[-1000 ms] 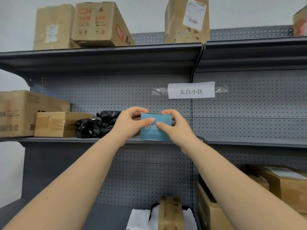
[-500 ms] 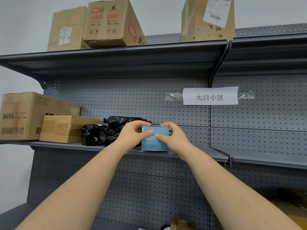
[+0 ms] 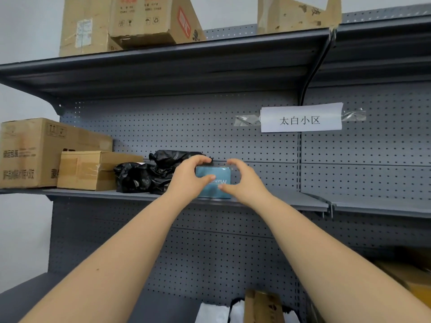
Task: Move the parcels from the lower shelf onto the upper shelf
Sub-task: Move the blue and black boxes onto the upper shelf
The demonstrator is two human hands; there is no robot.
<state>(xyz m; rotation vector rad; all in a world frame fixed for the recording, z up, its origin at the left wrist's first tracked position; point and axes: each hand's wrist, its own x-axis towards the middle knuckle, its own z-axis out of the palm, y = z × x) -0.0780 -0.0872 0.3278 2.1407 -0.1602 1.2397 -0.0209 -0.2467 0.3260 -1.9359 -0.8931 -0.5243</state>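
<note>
Blue box [image 3: 218, 174] on the shelf [image 3: 291, 199], both hands on it
Left hand [image 3: 186, 179] pinches it, fingers over top, thumb on front; right hand [image 3: 243, 181] curls round the right end. We'd seat its base flat beside the crinkled black bag [image 3: 140, 176] before letting go; glossy, rigid, rounded corners

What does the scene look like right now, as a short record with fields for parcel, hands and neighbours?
Parcel: blue box, seemingly resting on the middle shelf
Left hand: grips its left end
Right hand: curls round its right end, thumb on front
Left neighbours: black plastic bag, then small cardboard box
</note>
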